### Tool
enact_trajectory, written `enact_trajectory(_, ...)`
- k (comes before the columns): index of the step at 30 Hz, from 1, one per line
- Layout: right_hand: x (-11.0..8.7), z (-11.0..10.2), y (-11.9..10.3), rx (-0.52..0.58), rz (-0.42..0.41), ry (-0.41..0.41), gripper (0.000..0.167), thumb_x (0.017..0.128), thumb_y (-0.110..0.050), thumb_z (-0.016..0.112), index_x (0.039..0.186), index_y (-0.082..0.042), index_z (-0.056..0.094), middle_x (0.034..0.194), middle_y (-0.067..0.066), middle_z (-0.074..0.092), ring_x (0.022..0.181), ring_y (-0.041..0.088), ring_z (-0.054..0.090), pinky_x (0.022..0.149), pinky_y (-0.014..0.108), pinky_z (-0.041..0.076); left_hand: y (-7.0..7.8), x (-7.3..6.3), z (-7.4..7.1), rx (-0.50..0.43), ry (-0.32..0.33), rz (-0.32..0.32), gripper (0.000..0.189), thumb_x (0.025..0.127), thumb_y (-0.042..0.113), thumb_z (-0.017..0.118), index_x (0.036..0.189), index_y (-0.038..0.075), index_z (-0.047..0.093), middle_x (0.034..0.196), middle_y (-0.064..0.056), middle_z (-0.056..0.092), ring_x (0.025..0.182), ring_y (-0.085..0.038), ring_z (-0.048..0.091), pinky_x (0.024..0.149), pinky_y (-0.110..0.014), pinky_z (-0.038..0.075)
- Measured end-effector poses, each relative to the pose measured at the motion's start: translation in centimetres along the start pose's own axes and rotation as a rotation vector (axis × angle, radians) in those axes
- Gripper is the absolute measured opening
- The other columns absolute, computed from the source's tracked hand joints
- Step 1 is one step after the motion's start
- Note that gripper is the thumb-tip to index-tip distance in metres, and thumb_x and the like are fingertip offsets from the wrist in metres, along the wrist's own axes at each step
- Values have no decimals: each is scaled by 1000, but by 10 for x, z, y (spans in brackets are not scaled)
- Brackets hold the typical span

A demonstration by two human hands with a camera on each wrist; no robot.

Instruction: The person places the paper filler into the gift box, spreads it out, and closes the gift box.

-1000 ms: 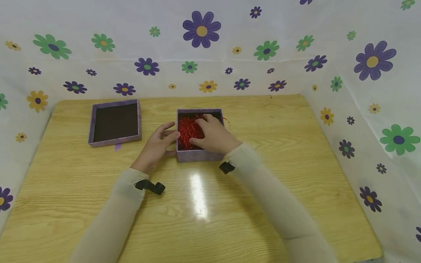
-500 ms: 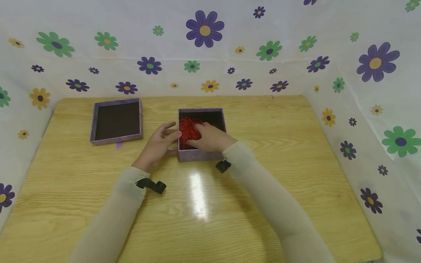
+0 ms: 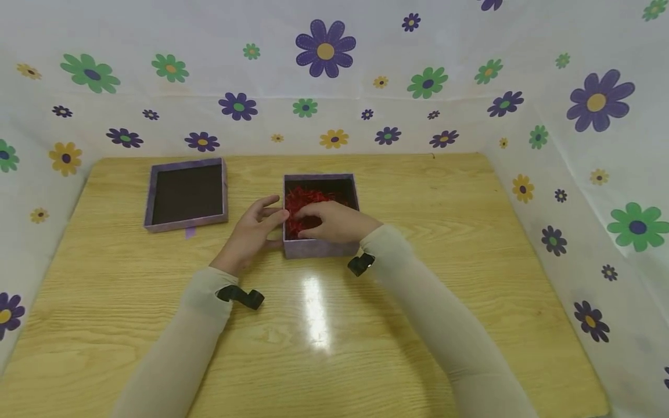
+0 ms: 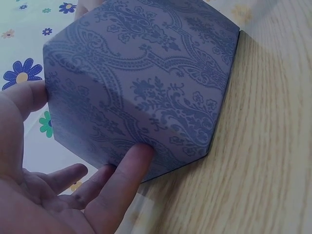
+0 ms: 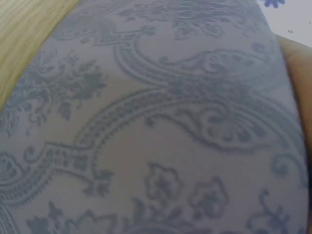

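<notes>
An open purple patterned box (image 3: pixel 320 248) with a dark inside stands near the middle of the table. Red shredded paper (image 3: pixel 299 198) lies in its left and back part. My right hand (image 3: pixel 337 222) reaches over the front right of the box, its bent fingers and thumb apart among the paper; some fingertips are hidden there. My left hand (image 3: pixel 251 232) is at the left wall, thumb near the rim and relaxed fingers touching the side. In the left wrist view fingertips (image 4: pixel 141 151) touch the patterned wall. The box's side fills the right wrist view, with the right hand barely showing.
A shallow purple lid (image 3: pixel 185 223) with a black inside lies upturned at the back left of the wooden table (image 3: pixel 292 360). A small purple patch (image 3: pixel 190 232) shows beside its front edge. Flower-printed sheeting (image 3: pixel 272 75) borders the back and sides.
My right hand pushed the paper leftward, then shifted slightly back toward me, and the paper now spreads further right along the back. My left hand stays at the box's side.
</notes>
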State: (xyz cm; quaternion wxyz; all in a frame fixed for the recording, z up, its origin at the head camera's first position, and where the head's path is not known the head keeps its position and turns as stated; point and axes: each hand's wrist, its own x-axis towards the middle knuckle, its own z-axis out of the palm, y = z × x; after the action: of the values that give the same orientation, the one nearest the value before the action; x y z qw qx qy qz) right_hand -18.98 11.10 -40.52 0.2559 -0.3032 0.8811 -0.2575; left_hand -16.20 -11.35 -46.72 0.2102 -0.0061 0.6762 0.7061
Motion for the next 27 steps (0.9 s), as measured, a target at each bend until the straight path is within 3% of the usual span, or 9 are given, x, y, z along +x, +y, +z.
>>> enact_trajectory(3, 4, 2, 1, -16, 35, -21, 44, 103, -32, 67, 144, -16, 61, 145, 0, 60, 134, 17, 55, 113, 37, 44, 0, 0, 0, 15, 1, 0, 78, 101, 46, 66, 164, 17, 28, 155, -16, 41, 138, -38, 50, 93, -50, 59)
enact_trajectory(7, 2, 0, 1, -63, -12, -27, 42, 105, -31, 64, 144, -15, 61, 145, 1, 60, 135, 17, 54, 114, 36, 43, 0, -1, -1, 24, 0, -4, 78, 101, 47, 66, 163, 18, 29, 155, -16, 42, 136, -38, 51, 93, -49, 59)
enact_trajectory(14, -37, -26, 6, -74, -162, 80, 43, 106, -25, 63, 147, -13, 58, 151, 3, 55, 142, 22, 48, 118, 42, 39, 1, 0, 0, 43, 7, 9, 74, 101, 47, 65, 162, 20, 32, 154, -15, 44, 137, -37, 51, 93, -49, 59)
enact_trajectory(17, -56, -37, 25, 49, -146, 195, 45, 105, -22, 64, 147, -9, 57, 152, 7, 53, 140, 28, 49, 115, 48, 41, 0, 0, 0, 49, 11, 15, 71, 102, 45, 64, 162, 21, 33, 152, -15, 45, 136, -37, 52, 92, -47, 59)
enact_trajectory(22, -76, -36, 76, 317, -8, 381, 51, 104, -23, 66, 150, -7, 51, 152, 10, 51, 138, 31, 50, 113, 51, 44, -1, 0, -1, 68, 14, 23, 67, 103, 45, 64, 161, 26, 37, 151, -16, 45, 135, -37, 52, 94, -45, 59)
enact_trajectory(24, -77, -28, 90, 395, 31, 388, 53, 104, -25, 66, 152, -9, 49, 152, 10, 51, 138, 31, 50, 113, 52, 43, -2, 0, -1, 79, 19, 21, 66, 103, 46, 64, 160, 27, 39, 151, -15, 45, 135, -36, 52, 95, -45, 58)
enact_trajectory(27, -77, -15, 98, 563, 27, 373, 54, 104, -22, 65, 152, -7, 47, 152, 15, 50, 139, 35, 50, 112, 54, 45, -2, 0, -1, 70, 23, 13, 65, 102, 46, 64, 160, 28, 40, 151, -14, 45, 135, -35, 52, 96, -47, 58)
